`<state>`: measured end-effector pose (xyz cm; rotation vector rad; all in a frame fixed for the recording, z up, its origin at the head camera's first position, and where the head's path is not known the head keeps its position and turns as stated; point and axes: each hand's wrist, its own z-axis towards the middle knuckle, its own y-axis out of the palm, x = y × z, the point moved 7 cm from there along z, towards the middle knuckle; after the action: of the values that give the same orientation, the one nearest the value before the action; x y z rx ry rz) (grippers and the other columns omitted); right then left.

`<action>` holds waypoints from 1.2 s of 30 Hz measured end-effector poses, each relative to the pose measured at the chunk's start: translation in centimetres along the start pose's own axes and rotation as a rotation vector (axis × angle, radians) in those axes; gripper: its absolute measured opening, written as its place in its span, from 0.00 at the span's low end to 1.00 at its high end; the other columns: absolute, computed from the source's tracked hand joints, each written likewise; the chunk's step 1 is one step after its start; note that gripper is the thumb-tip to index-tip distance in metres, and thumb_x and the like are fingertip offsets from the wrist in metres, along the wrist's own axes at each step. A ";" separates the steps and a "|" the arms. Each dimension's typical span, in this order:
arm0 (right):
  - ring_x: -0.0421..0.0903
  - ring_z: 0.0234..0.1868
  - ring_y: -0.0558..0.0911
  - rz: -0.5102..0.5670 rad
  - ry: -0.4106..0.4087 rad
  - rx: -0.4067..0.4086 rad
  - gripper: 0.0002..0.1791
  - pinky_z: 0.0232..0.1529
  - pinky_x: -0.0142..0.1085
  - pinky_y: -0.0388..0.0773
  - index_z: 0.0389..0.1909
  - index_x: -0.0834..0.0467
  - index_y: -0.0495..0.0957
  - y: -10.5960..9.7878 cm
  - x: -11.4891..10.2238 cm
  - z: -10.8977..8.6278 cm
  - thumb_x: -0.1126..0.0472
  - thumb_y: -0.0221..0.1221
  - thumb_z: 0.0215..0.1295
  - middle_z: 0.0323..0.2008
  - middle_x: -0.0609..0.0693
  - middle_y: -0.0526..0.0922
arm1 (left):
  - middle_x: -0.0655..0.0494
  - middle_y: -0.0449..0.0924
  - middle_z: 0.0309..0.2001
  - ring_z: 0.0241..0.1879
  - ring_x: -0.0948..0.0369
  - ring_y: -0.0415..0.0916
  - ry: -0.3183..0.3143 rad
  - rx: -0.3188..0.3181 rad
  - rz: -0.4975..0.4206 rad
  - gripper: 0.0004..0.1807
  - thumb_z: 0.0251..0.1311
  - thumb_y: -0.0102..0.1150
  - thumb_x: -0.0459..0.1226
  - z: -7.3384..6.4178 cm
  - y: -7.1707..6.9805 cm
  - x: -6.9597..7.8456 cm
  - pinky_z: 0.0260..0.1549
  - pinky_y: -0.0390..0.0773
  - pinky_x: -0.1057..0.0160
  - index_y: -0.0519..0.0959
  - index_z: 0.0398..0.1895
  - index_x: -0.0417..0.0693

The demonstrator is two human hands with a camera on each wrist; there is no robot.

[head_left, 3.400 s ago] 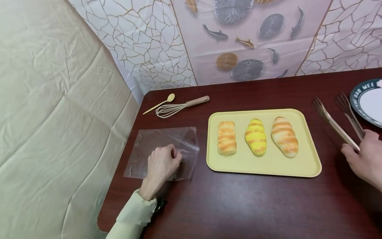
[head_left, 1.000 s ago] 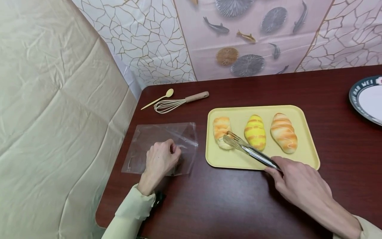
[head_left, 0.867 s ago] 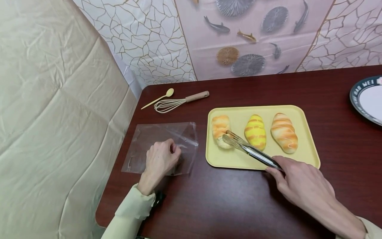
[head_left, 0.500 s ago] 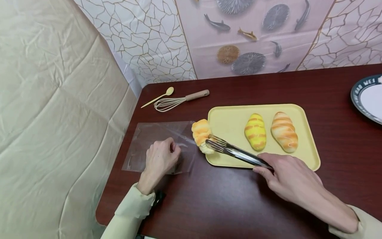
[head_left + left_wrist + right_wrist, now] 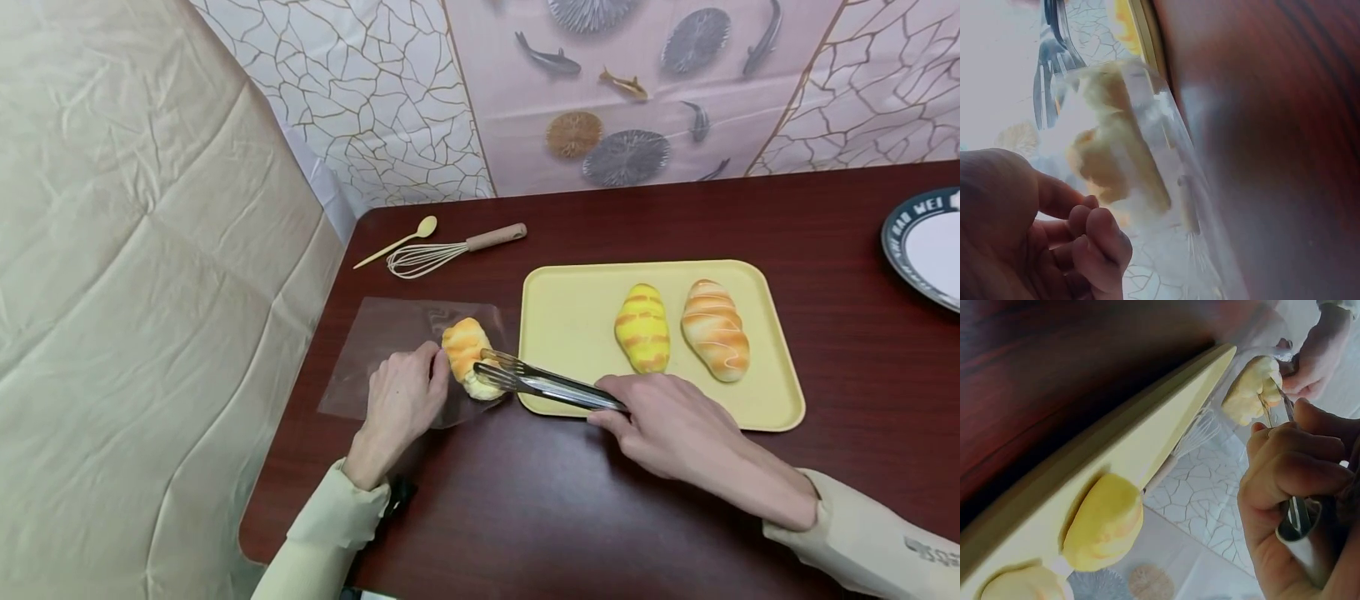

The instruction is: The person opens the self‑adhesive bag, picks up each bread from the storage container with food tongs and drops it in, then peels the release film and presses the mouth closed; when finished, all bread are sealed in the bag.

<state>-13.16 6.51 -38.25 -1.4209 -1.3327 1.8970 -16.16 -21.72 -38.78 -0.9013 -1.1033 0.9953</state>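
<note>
Two hands work on one bread (image 5: 459, 340), which the tongs (image 5: 558, 388) hold at the clear bag (image 5: 397, 327).

The right hand (image 5: 678, 425) has its fingers bent around the tongs, and the tong tips grip one end of the bread. The left hand (image 5: 401, 390) has thumb and fingertips close together and appears to pinch the film of the bag, just beside the bread. The bread is off the tray (image 5: 570, 300); the left wrist view shows it behind film, but how deep it sits inside, I cannot tell. Yellow bread (image 5: 642, 329) and striped bread (image 5: 715, 329) lie on the tray. In my judgement, the step in hand is putting the bread into the bag. The next move calls for a well-opened bag mouth and a gentle push toward the left hand before the tips release.
</note>
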 end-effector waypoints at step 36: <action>0.44 0.20 0.73 -0.162 -0.238 0.007 0.08 0.24 0.44 0.73 0.39 0.52 0.83 3.2 -4.1 5.8 0.54 0.70 0.69 0.27 0.43 0.81 | 0.59 0.70 0.20 0.18 0.62 0.67 0.399 0.163 -0.052 0.10 0.57 0.59 0.34 -0.4 -1.1 1.8 0.18 0.64 0.63 0.73 0.20 0.51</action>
<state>-16.09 -0.68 -38.83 -1.0727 -1.4984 2.0060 -15.29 -20.36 -37.34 -0.8866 -0.6958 0.8054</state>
